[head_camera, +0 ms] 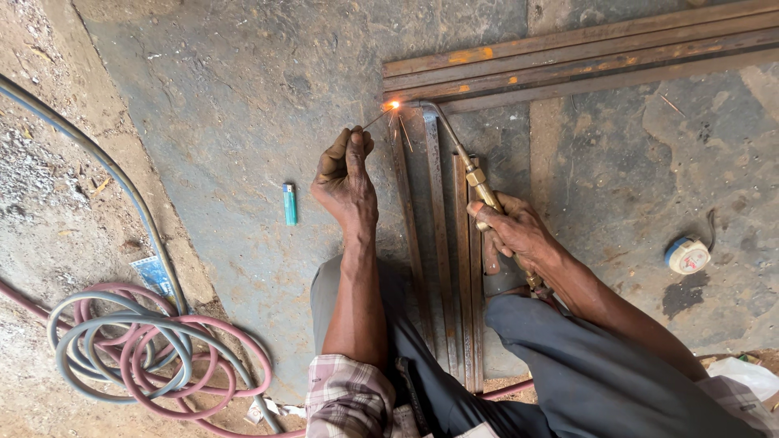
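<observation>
My left hand [344,172] pinches a thin filler rod [376,119] whose tip reaches a glowing orange spot [392,105]. My right hand [518,231] grips a brass gas torch [479,185]; its bent nozzle [434,113] points at the same spot. The glow sits at the corner where several rusty angle-iron bars [568,58] lying across the top meet other rusty bars [445,243] running toward me between my knees. A few sparks fall just below the glow.
A teal lighter [289,203] lies on the concrete left of my left hand. Coiled red and grey hoses [154,349] rest on the dirt at lower left. A small round white and blue tape measure [686,255] lies at the right.
</observation>
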A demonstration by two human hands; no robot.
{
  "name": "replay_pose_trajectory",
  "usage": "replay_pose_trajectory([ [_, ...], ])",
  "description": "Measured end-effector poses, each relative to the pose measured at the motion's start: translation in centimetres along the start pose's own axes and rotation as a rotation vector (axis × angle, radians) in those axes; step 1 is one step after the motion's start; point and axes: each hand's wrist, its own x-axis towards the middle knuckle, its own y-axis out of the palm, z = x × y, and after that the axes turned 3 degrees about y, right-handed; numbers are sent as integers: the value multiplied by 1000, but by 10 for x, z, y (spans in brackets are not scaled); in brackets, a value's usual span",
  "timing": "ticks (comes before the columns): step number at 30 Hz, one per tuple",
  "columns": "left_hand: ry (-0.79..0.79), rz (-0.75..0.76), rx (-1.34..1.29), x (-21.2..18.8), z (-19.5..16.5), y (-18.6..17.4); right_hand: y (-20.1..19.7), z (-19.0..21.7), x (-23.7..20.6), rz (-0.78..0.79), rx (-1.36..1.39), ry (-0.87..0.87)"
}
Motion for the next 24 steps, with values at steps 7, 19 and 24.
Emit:
replay_pose_trajectory([
  [7,-27,-18,-32,1,0,0,2,4,-2,2,17,-10],
  [19,-25,-6,-42,4,-1,-3,4,4,0,-30,-27,19],
  [24,-17,-9,-32,5,-1,-4,4,3,1,-20,-38,-5],
])
